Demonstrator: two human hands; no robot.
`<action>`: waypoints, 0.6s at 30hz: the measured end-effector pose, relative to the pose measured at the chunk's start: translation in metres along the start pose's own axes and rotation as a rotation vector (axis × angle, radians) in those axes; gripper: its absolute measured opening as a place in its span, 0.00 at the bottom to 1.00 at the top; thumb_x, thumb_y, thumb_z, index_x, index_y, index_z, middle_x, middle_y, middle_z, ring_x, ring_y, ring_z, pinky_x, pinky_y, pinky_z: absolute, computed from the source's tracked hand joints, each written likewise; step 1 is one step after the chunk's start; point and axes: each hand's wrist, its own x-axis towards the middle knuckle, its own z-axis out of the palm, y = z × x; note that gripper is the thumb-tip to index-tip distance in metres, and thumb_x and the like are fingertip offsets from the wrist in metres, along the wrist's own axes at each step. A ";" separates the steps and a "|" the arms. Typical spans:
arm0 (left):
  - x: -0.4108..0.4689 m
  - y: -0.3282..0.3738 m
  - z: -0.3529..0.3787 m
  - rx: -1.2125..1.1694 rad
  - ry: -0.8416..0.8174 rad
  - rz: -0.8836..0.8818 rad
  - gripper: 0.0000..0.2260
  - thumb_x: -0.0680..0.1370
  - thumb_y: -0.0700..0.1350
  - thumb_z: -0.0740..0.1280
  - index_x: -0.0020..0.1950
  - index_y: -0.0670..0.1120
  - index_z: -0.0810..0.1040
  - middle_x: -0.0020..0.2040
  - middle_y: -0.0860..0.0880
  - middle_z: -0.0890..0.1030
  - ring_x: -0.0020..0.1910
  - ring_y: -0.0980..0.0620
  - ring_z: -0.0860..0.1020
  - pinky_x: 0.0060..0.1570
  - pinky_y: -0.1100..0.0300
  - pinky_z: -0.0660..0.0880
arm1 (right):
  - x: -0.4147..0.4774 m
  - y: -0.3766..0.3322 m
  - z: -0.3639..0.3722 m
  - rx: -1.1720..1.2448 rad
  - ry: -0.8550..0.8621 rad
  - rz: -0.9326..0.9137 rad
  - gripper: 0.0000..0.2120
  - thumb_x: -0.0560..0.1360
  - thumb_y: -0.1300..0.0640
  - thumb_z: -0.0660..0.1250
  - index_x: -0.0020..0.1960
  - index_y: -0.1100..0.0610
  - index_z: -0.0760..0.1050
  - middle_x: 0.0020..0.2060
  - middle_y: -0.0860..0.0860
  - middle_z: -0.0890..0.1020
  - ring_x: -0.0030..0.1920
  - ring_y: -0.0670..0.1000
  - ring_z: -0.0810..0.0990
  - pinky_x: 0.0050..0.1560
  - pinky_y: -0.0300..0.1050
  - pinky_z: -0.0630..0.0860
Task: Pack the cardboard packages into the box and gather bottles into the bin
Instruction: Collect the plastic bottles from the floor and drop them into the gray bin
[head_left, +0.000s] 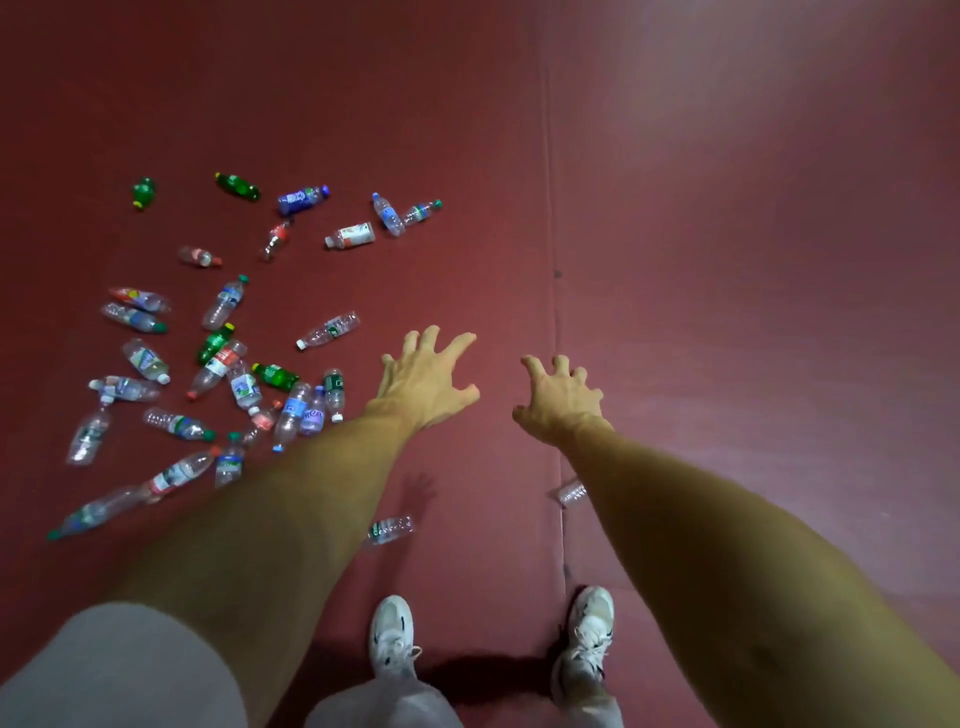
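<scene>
Several empty plastic bottles lie scattered on the dark red floor at the left, clear ones (329, 329) mixed with green ones (275, 375) and a blue one (302, 199). One clear bottle (390, 529) lies under my left forearm and another (570, 492) beside my right forearm. My left hand (423, 382) is stretched forward with fingers spread and holds nothing. My right hand (558, 400) reaches out beside it, fingers loosely bent, empty. No box, bin or cardboard package is in view.
I stand on red floor mats with a seam (557, 291) running away from me between my hands. My white shoes (392, 636) show at the bottom. The floor to the right of the seam holds nothing.
</scene>
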 end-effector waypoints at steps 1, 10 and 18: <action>0.005 0.003 0.011 -0.015 -0.002 -0.037 0.33 0.77 0.58 0.64 0.79 0.61 0.55 0.80 0.43 0.53 0.78 0.41 0.52 0.72 0.34 0.58 | 0.009 0.010 0.008 -0.020 -0.013 -0.024 0.34 0.77 0.45 0.66 0.78 0.46 0.54 0.72 0.57 0.62 0.69 0.62 0.65 0.62 0.62 0.69; 0.066 0.014 0.176 -0.070 -0.025 -0.146 0.32 0.77 0.58 0.65 0.79 0.61 0.56 0.80 0.44 0.52 0.79 0.41 0.50 0.72 0.35 0.55 | 0.100 0.074 0.150 -0.057 -0.051 -0.120 0.35 0.77 0.44 0.65 0.78 0.46 0.53 0.71 0.57 0.62 0.68 0.62 0.65 0.61 0.62 0.69; 0.135 0.004 0.385 -0.050 -0.050 -0.123 0.32 0.76 0.59 0.64 0.79 0.62 0.56 0.80 0.44 0.52 0.78 0.41 0.51 0.72 0.36 0.56 | 0.181 0.142 0.332 -0.070 -0.047 -0.085 0.33 0.78 0.41 0.62 0.79 0.46 0.53 0.72 0.56 0.61 0.69 0.62 0.63 0.64 0.64 0.68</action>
